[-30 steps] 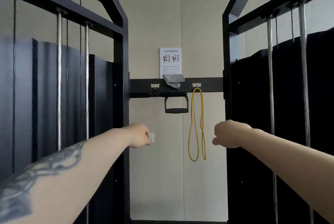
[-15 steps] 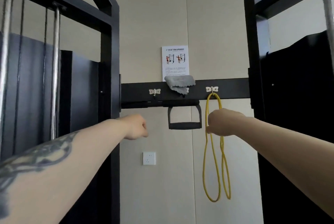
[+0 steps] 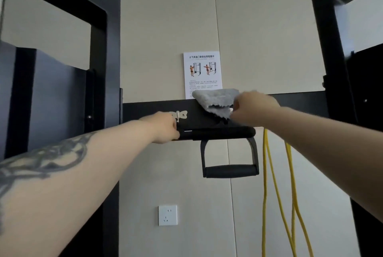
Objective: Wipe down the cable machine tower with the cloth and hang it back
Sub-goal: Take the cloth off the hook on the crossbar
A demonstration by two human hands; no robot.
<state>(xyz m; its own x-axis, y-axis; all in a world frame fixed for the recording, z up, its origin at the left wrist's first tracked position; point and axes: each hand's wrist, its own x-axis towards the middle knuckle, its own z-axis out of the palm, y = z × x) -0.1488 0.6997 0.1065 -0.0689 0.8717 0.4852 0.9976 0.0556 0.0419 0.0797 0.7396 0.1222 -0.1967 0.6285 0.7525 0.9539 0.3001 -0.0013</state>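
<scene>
Grey cloth (image 3: 215,100) on black crossbar (image 3: 300,102)

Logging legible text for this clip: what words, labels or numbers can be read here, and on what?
"小飞鸟龙门架安全风险提示": heading of the notice on the wall, above two pictures of a person at a cable machine.
Body text of the notice: too small to read.
Bar under the cloth: a small pale mark, not readable.
Socket: no text visible.
</scene>
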